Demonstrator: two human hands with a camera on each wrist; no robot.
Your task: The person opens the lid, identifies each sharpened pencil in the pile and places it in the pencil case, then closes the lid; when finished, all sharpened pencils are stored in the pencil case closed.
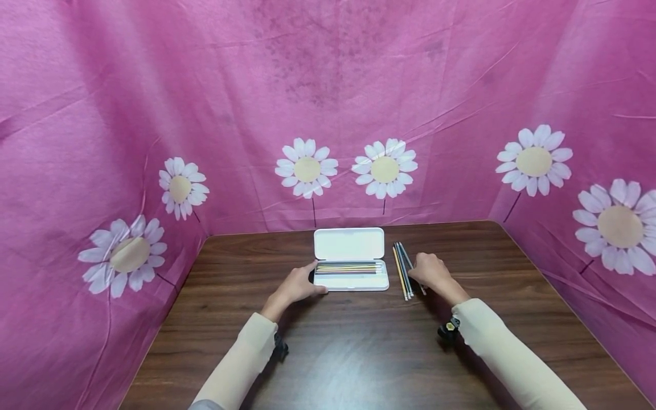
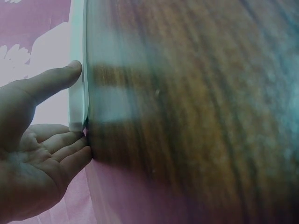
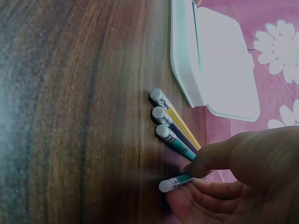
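An open white pencil case [image 1: 351, 282] lies on the table, its lid [image 1: 349, 244] raised at the back. Several pencils [image 1: 348, 268] lie lengthwise inside. My left hand [image 1: 298, 284] holds the case's left end, thumb at the front wall and fingers round the end. To the right of the case, my right hand [image 1: 432, 270] pinches a green pencil [image 3: 176, 182] between thumb and fingers, its white eraser end toward me. Beside it on the table lie a yellow pencil [image 3: 174, 115], a dark pencil [image 3: 175, 127] and another green pencil [image 3: 180, 146], eraser ends also toward me; my fingers hide their far parts.
The brown wooden table [image 1: 338, 353] reaches back to a pink cloth [image 1: 338, 85] with large white daisies, which hangs behind and along both sides. A dark wrist camera [image 1: 449, 330] sits below the right sleeve, and another wrist camera [image 1: 280, 347] by the left sleeve.
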